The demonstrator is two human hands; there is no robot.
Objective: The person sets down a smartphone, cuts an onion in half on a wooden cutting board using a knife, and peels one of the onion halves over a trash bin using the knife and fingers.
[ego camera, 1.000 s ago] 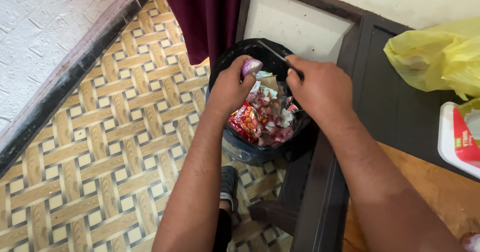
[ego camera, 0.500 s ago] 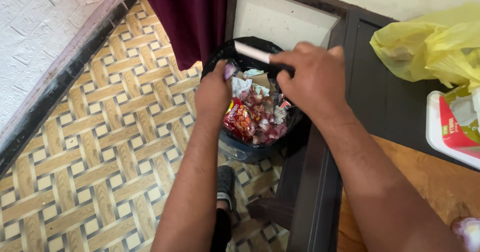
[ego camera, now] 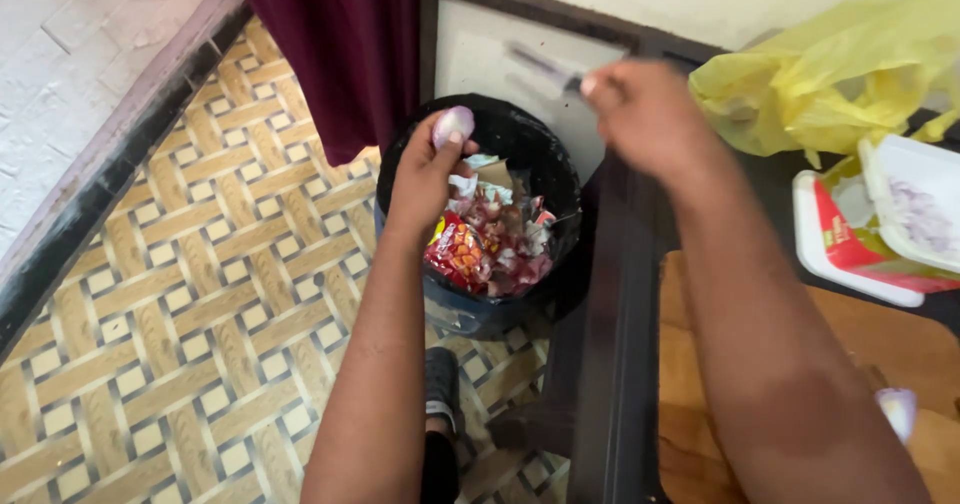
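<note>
Head view looks down on 2 bare forearms over a round black bin (ego camera: 545, 159) lined with glossy plastic and heaped with crinkled wrappers (ego camera: 485, 249). Left hand (ego camera: 425, 179) hangs above the bin's near rim, fingers curled shut around a smooth, pale purple onion piece (ego camera: 452, 124) that pokes out above the fingertips. Right hand (ego camera: 650, 114), blurred, is clenched on a thin knife (ego camera: 540, 64) whose blade juts away from its knuckles. Just beyond that hand lies a crumpled yellow plastic bag (ego camera: 830, 84); beside its wrist sits a white tray (ego camera: 850, 244). Below, woven-pattern floor tiles (ego camera: 200, 304).
</note>
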